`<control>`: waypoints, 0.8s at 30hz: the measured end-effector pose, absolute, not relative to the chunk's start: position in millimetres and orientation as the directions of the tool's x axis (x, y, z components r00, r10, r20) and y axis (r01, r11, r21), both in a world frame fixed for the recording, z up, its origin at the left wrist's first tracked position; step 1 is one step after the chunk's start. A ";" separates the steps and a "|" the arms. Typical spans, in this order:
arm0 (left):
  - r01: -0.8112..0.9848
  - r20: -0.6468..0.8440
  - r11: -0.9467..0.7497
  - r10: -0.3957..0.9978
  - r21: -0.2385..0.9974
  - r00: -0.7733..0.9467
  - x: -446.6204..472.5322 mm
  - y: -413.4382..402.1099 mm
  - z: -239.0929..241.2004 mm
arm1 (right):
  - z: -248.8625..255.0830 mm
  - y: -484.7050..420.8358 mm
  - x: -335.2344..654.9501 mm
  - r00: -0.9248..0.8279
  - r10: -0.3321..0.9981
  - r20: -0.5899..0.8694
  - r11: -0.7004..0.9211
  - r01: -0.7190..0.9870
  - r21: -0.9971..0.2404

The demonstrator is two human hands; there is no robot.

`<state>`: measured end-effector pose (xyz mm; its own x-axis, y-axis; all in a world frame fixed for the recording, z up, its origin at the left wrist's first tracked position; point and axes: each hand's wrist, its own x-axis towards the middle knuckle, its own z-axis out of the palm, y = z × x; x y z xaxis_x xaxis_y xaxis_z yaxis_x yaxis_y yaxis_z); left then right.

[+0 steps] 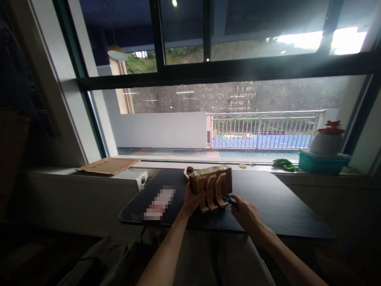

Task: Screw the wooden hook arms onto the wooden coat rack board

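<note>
A brown box-like block [228, 178] with a shiny, wrapped-looking top is tilted up on the black table. Three curved wooden hooks [210, 192] stand side by side along its near face. My left hand [192, 200] is closed round the block's left end, its thumb by the leftmost hook; some fingers are hidden behind. In my closed right hand [245, 210] is a dark-handled screwdriver [232, 201], its thin shaft pointing left at the rightmost hook. Whether the tip touches a screw is too small to tell. Behind the block's left corner lies another curved wooden piece [187, 173].
The black table [276, 202] stands against the windowsill. A blurred-out packet [160, 204] lies at its left. Along the sill are a brown envelope [108, 165], a green cloth [285, 164], a tape roll [243, 165] and a teal box [321, 162] with a white container [327, 142] on top.
</note>
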<state>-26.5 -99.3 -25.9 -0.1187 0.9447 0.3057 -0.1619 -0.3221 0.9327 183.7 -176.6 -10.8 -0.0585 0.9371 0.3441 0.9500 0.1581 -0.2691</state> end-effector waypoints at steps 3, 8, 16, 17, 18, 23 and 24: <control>-0.171 0.302 -0.320 0.945 0.932 -0.123 -25.8 -100.8 -24.4 | -4.9 -181.5 179.8 -0.130 0.905 0.405 0.196 0.972 -0.126; -0.189 0.306 -0.324 0.945 0.927 -0.120 -25.2 -100.4 -24.9 | -2.5 -182.8 175.8 -0.195 0.886 0.420 0.212 0.977 0.006; -0.175 0.308 -0.323 0.945 0.930 -0.110 -25.6 -100.0 -24.7 | -6.2 -178.6 181.8 -0.102 0.920 0.377 0.202 0.951 -0.234; -0.168 0.306 -0.321 0.946 0.932 -0.110 -25.7 -100.1 -24.5 | -6.3 -177.9 182.6 -0.093 0.926 0.366 0.198 0.944 -0.263; -0.158 0.303 -0.318 0.946 0.935 -0.112 -25.8 -100.1 -24.5 | -6.4 -177.3 183.1 -0.085 0.932 0.354 0.193 0.939 -0.283; -0.133 0.306 -0.319 0.945 0.938 -0.113 -26.9 -98.3 -26.7 | -7.5 -176.3 184.1 -0.076 0.937 0.340 0.187 0.933 -0.306; -0.132 0.310 -0.324 0.944 0.937 -0.116 -27.1 -97.9 -27.2 | -7.9 -176.8 184.3 -0.080 0.933 0.350 0.192 0.935 -0.298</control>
